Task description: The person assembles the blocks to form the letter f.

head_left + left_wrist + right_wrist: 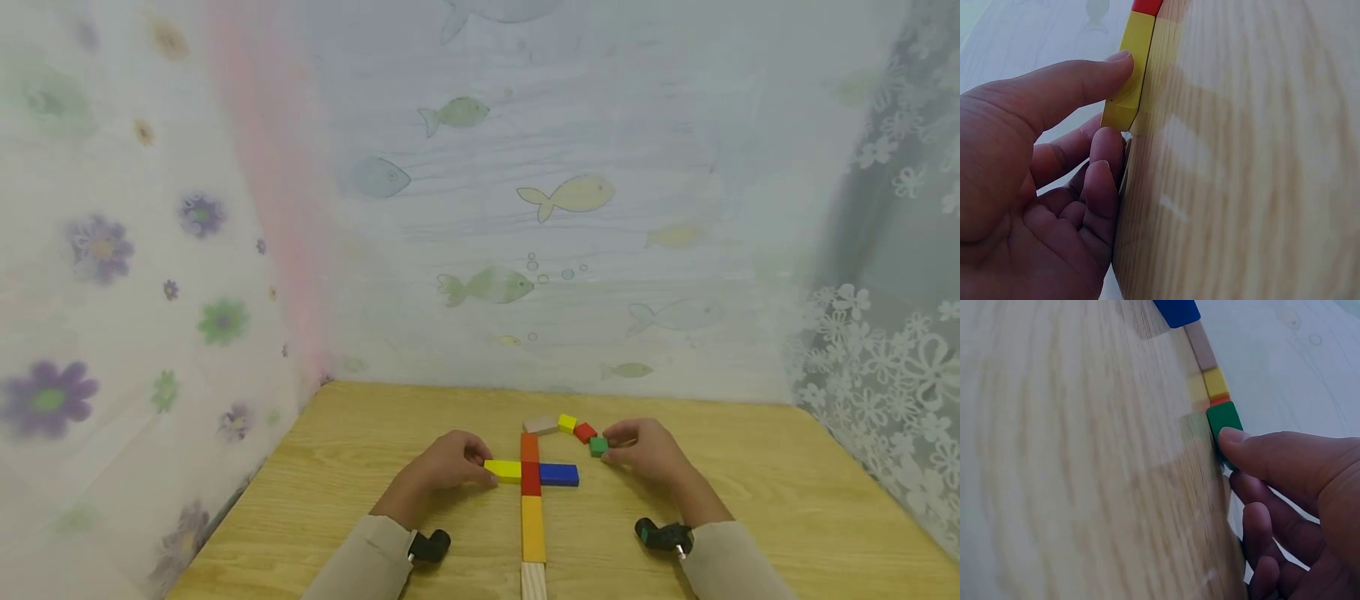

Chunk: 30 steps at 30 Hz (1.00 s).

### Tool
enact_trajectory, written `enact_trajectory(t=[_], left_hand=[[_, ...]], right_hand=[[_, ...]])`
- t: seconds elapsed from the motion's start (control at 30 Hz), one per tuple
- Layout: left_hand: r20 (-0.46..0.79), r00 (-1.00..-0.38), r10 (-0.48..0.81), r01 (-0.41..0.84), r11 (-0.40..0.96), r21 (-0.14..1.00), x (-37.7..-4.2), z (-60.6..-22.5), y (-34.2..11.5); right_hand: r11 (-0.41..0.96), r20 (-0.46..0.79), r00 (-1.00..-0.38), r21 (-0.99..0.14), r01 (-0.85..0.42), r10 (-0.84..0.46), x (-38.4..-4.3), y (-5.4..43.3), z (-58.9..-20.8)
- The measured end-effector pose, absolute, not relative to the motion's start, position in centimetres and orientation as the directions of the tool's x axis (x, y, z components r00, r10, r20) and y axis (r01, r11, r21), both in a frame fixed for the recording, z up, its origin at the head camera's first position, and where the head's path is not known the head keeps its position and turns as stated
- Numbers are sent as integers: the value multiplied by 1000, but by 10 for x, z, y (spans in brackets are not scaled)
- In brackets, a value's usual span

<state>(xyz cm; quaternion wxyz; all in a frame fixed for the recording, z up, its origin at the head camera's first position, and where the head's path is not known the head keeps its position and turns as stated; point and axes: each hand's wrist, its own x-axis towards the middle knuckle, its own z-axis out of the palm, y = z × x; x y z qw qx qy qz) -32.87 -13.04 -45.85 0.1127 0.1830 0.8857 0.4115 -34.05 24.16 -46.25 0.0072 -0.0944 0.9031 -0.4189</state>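
At its outer end, a yellow block point(502, 472) is pinched by my left hand point(450, 461), the thumb point(1113, 72) against its near side. Its inner end meets a red block point(531, 479) in an upright row, with an orange block point(529, 447) above it. A blue block point(558, 475) extends to the right of the red one. My right hand point(645, 450) pinches a small green block point(598, 447) between thumb point(1238, 439) and forefinger. That green block ends a curve made of a small red block point(585, 432), a small yellow block point(567, 423) and a pinkish-beige block point(540, 426).
Below the red block, the row runs on with a yellow-orange block point(533, 529) and a pale wooden block point(533, 581), cut off by the frame's bottom edge. All lie on a wood-grain table point(375, 425). A fish-patterned curtain point(480, 333) hangs behind it.
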Motion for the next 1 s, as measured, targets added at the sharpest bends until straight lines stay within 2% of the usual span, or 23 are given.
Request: enact_trajectory(t=[1.0], left_hand=[[-43,-907,418,240,599,764,-332,-462,-130]], right_hand=[[630,59,-979,-758,-170,-193,-338,241,-463]])
